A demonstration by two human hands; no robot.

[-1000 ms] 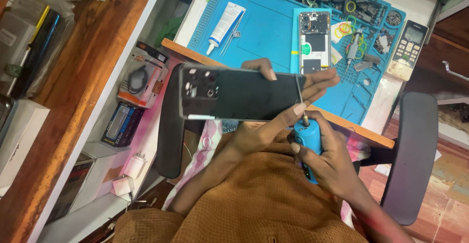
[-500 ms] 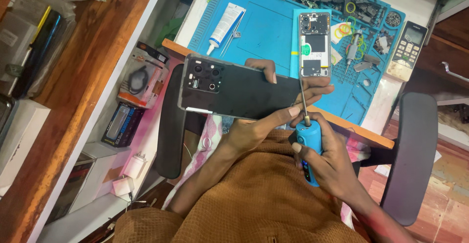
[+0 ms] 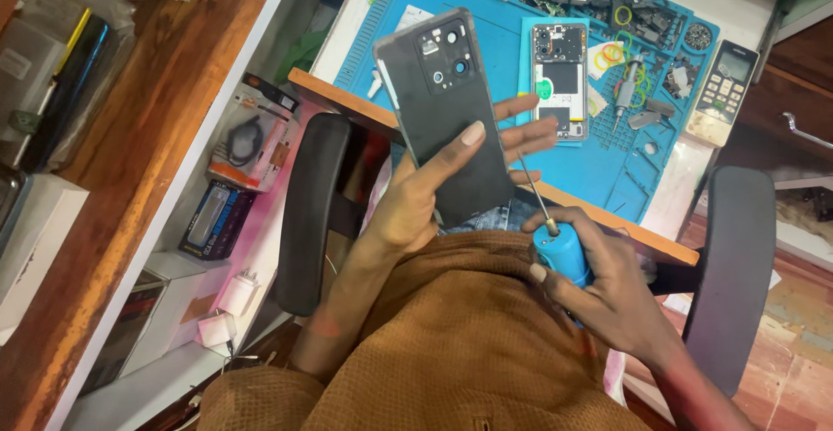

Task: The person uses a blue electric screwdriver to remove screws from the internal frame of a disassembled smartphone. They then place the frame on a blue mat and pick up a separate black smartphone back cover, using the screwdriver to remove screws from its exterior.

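A person seated between two black chair armrests (image 3: 308, 214) holds a black smartphone back cover (image 3: 444, 114) upright in the left hand (image 3: 416, 201), grip clamped on it, thumb pressed across its plain surface and fingertips showing past its right edge. The cover's camera cut-outs sit at its upper end, above the edge of the worktop (image 3: 347, 101). The right hand (image 3: 607, 288) has its grip closed around a blue-handled screwdriver (image 3: 555, 240), the thin shaft angled up toward the cover's lower right side. On the blue repair mat (image 3: 495, 15) behind lie an opened phone (image 3: 560, 80), a white tube (image 3: 390, 49), coloured rubber bands (image 3: 618, 49) and a small keypad handset (image 3: 722, 91).
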